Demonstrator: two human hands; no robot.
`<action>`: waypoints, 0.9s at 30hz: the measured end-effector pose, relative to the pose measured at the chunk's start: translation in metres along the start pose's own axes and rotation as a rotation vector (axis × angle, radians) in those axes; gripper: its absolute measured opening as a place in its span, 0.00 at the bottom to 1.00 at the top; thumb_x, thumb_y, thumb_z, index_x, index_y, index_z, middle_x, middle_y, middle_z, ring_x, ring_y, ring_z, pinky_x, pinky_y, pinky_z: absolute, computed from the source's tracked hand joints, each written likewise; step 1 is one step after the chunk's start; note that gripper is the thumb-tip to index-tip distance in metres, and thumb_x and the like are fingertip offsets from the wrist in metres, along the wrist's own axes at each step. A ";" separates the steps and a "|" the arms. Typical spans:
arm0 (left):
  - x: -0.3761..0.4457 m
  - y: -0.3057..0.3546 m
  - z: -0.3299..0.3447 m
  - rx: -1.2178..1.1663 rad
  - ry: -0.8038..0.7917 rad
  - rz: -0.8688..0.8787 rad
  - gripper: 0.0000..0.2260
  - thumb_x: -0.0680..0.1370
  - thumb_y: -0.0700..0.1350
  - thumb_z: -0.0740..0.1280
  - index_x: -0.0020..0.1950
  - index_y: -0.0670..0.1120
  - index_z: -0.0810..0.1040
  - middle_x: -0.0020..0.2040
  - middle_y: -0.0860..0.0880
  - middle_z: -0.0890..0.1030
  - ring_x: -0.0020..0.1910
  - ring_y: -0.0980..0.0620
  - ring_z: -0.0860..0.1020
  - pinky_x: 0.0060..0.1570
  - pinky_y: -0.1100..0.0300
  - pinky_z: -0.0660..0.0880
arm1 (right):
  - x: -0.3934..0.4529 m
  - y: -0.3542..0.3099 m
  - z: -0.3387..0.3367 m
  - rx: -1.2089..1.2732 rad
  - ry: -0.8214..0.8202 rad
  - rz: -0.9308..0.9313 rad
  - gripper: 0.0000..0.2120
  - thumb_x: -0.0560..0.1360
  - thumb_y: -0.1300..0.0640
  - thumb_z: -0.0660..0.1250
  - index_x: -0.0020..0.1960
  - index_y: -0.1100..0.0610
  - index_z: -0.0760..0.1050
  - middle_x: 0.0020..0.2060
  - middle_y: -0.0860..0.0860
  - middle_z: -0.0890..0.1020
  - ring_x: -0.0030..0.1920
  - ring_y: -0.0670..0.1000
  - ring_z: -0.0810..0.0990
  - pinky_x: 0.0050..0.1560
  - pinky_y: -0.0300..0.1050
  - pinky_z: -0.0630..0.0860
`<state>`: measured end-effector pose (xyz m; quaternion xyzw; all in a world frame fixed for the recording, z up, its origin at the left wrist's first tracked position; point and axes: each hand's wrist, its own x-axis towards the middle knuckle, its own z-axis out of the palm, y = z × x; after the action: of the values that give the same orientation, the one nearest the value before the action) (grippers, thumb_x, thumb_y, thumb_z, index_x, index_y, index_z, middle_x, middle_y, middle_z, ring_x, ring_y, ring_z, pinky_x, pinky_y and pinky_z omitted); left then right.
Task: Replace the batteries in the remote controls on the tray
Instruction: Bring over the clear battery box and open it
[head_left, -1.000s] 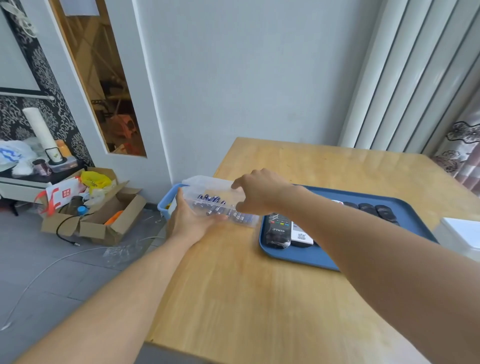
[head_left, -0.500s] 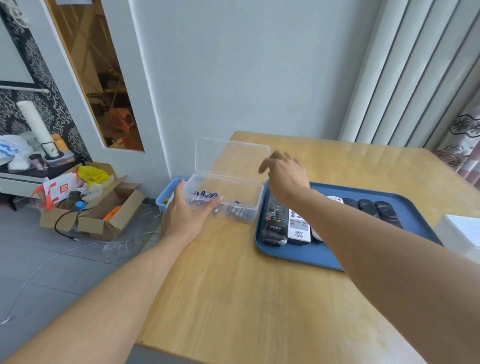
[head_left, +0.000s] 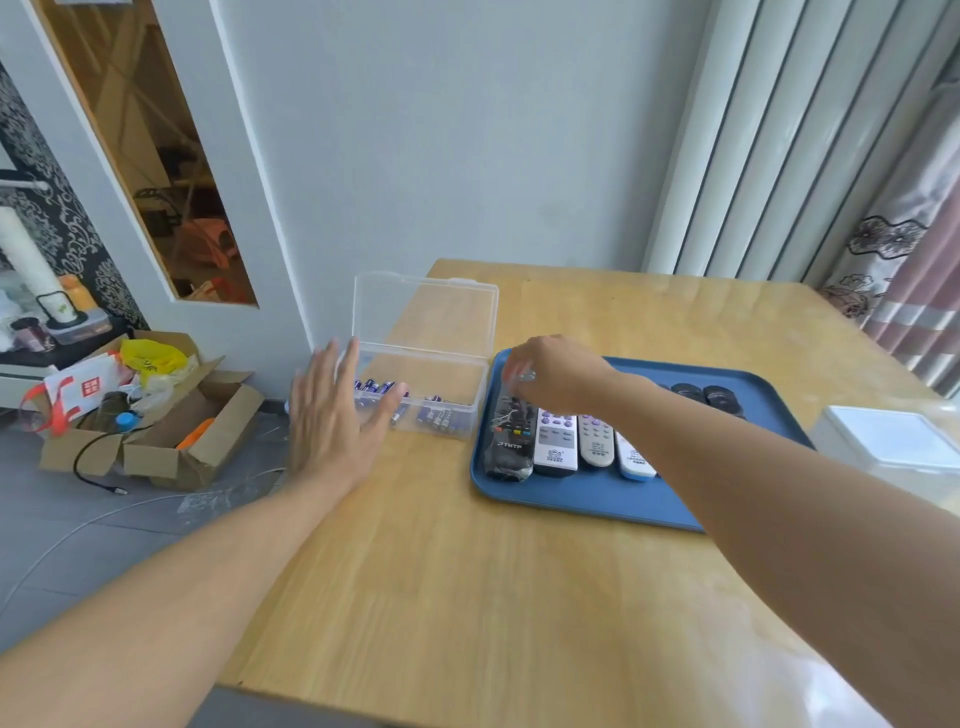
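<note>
— What is the left hand (head_left: 332, 415) doing?

— Its grip is wide: fingers straight and spread, palm down, holding nothing. It sits at the near left corner of the clear plastic box (head_left: 422, 387), with the thumb tip against or just in front of the box's front wall; contact cannot be told for sure. The forearm runs in from the lower left, over the bench (head_left: 467, 597) edge.

— And the right hand (head_left: 553, 376)?

— It hovers over the far left end of the blue tray (head_left: 587, 501), above the top of the black remote (head_left: 510, 439). The fingers are curled downward, and something pale shows at the fingertips, too blurred to name, so whether that grip holds anything cannot be told. The arm reaches in from the lower right, crossing the tray.

— Where are the task's things?

— The remotes lie side by side in the tray: the black one, then a white remote (head_left: 557, 441), then others partly behind the arm. The batteries (head_left: 439, 415) lie in the box, whose lid (head_left: 423, 317) stands upright, just left of the tray.
</note>
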<state>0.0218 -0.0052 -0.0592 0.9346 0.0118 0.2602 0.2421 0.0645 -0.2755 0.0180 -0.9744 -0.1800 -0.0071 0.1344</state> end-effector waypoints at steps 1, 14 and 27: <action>0.003 0.003 -0.001 0.052 0.011 0.119 0.36 0.80 0.70 0.50 0.83 0.51 0.56 0.82 0.48 0.58 0.82 0.48 0.53 0.80 0.47 0.47 | -0.005 0.000 -0.001 -0.025 -0.053 -0.022 0.12 0.75 0.55 0.64 0.55 0.44 0.81 0.58 0.46 0.82 0.59 0.52 0.79 0.56 0.51 0.79; 0.066 0.053 0.022 0.241 -0.488 0.153 0.30 0.84 0.64 0.48 0.84 0.55 0.48 0.84 0.53 0.49 0.82 0.50 0.41 0.79 0.45 0.39 | -0.062 -0.023 0.012 -0.315 -0.280 -0.252 0.36 0.73 0.60 0.64 0.77 0.39 0.62 0.72 0.47 0.67 0.67 0.56 0.71 0.64 0.53 0.72; 0.059 0.053 0.022 0.036 -0.359 0.066 0.25 0.84 0.60 0.52 0.77 0.49 0.69 0.79 0.52 0.67 0.81 0.50 0.57 0.79 0.47 0.52 | -0.069 -0.010 0.027 -0.432 0.144 -0.450 0.26 0.67 0.58 0.69 0.65 0.51 0.72 0.62 0.50 0.78 0.47 0.57 0.81 0.43 0.52 0.78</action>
<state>0.0787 -0.0527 -0.0232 0.9702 -0.0577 0.0966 0.2148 -0.0047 -0.2838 -0.0094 -0.9131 -0.3755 -0.1438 -0.0680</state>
